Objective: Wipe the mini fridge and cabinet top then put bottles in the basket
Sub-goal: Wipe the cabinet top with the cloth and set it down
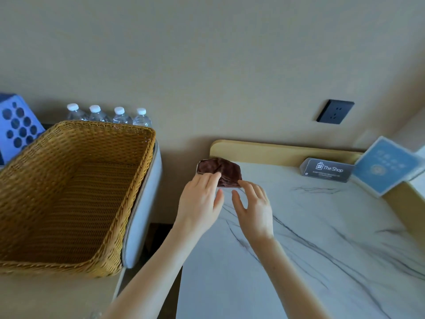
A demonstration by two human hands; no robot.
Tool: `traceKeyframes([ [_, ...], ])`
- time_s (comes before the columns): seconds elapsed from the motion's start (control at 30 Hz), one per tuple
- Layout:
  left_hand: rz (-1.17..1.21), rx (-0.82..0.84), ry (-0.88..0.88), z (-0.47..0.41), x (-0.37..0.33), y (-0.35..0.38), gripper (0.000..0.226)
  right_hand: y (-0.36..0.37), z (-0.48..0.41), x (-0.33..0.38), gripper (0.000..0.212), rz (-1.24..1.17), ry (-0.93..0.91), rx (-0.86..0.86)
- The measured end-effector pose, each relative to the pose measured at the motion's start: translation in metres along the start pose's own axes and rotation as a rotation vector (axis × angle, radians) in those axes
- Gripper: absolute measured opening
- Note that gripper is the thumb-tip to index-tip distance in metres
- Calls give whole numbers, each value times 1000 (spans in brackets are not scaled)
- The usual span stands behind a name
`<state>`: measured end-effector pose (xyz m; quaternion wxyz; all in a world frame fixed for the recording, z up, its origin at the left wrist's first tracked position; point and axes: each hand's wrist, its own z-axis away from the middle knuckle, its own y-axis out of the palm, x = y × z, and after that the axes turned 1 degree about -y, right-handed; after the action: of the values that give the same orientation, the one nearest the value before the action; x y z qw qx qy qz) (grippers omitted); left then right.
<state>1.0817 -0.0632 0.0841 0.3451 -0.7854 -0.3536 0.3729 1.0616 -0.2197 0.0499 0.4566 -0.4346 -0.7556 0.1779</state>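
A folded brown cloth (220,172) lies at the far left corner of the white marble cabinet top (310,238). My left hand (200,201) rests its fingertips on the cloth's near left edge. My right hand (253,210) is spread beside the cloth, its fingertips at the near right corner. A large wicker basket (69,194) stands on the white mini fridge (145,203) to the left and holds nothing. Several clear water bottles (108,116) with white caps stand in a row behind the basket against the wall.
A grey "The Shop" card (326,170) and a blue booklet stand (386,165) sit at the back right of the cabinet top. A wooden rim (264,150) borders the top's far edge. A blue perforated box (16,127) stands far left. A dark wall socket (334,111) is above.
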Motion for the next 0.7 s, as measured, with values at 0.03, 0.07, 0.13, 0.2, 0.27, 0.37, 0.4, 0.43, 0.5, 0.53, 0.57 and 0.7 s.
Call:
traceKeyframes([
  [0.03, 1, 4, 8, 4, -7, -3, 37, -7, 6, 2, 27, 6, 6, 0],
  [0.07, 0, 5, 13, 8, -14, -5, 37, -14, 12, 3, 27, 11, 14, 1],
  [0.13, -9, -2, 19, 15, -29, -9, 36, -27, 25, 5, 28, 20, 38, 4],
  [0.2, -10, -23, 21, 22, -46, -11, 34, -39, 39, 6, 29, 29, 60, 7],
  [0.27, -6, -40, 25, 28, -63, -13, 33, -51, 52, 5, 29, 31, 70, 19],
  [0.37, -30, -22, 67, 41, -78, -15, 32, -67, 72, 5, 29, 28, 69, 36],
  [0.4, -53, -12, 96, 47, -79, -16, 31, -72, 79, 4, 29, 31, 60, 37],
  [0.43, -80, -1, 123, 53, -77, -19, 31, -77, 86, 3, 29, 35, 48, 34],
  [0.5, -129, 22, 146, 66, -69, -26, 32, -86, 100, 1, 28, 47, 29, 30],
  [0.53, -151, 26, 146, 74, -63, -30, 32, -91, 106, 1, 28, 56, 22, 31],
  [0.57, -172, 24, 142, 82, -57, -35, 32, -94, 112, 0, 29, 65, 15, 33],
  [0.7, -214, 26, 87, 124, -35, -51, 35, -107, 138, 0, 31, 98, -15, 59],
])
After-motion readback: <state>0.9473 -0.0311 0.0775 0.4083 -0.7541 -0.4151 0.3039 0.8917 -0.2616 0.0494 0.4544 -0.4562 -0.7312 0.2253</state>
